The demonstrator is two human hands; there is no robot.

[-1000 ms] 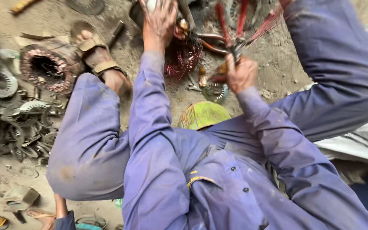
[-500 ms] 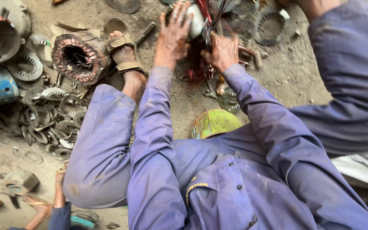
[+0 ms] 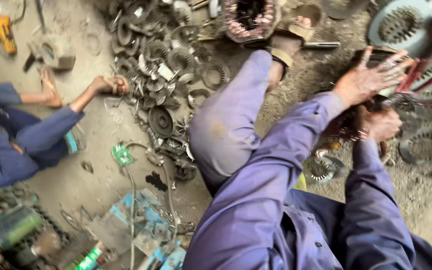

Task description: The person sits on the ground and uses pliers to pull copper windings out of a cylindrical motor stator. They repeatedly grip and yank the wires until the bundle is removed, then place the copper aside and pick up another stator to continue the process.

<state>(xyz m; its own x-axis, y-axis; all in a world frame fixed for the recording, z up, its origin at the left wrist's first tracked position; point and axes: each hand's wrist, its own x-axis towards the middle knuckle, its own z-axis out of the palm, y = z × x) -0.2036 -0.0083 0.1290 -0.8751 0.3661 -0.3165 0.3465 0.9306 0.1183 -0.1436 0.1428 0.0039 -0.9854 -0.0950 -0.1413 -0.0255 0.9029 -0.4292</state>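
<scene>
The motor stator, a dark lump with coppery-red windings, was found on the dirt floor at the upper right, mostly hidden under both hands. The left hand was laid on top of it with fingers spread wide and pressed flat, so nothing was really being pinched there. The right hand was curled in a fist just below, touching the copper winding, but whether a tool or wire was gripped inside couldn't be made out, too blurry. Red wires were seen fanning out to the right of the hands, against a round grey end cover. Purple-blue sleeves and a bent knee were filling the middle of the view, with a sandalled foot planted next to a second stator at the top edge. A heap of metal scrap, gears and discs mostly, was spread out to the left of the knee. Further left, another person in blue was seated on the ground, one hand reaching to the scrap edge. A green circuit board was lying near that, and a yellow tool was off in the top left corner.
</scene>
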